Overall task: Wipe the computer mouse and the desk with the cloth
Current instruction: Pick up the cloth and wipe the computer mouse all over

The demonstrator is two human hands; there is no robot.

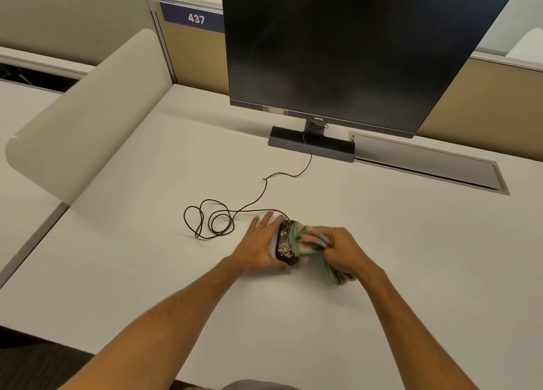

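A black computer mouse (285, 242), speckled with light crumbs on top, lies on the white desk (147, 272) near its middle. My left hand (260, 244) rests against the mouse's left side, fingers stretched forward, steadying it. My right hand (342, 250) is closed around a bunched green and pink striped cloth (305, 238). The cloth presses on the mouse's right side, and its loose end hangs out under my palm. The right half of the mouse is hidden by the cloth.
The mouse's black cable (214, 219) loops on the desk to the left and runs back to a dark monitor (346, 49) on a flat stand (311, 144). A grey cable-tray lid (426, 162) lies at the back right. A beige divider panel (85, 119) stands at the left.
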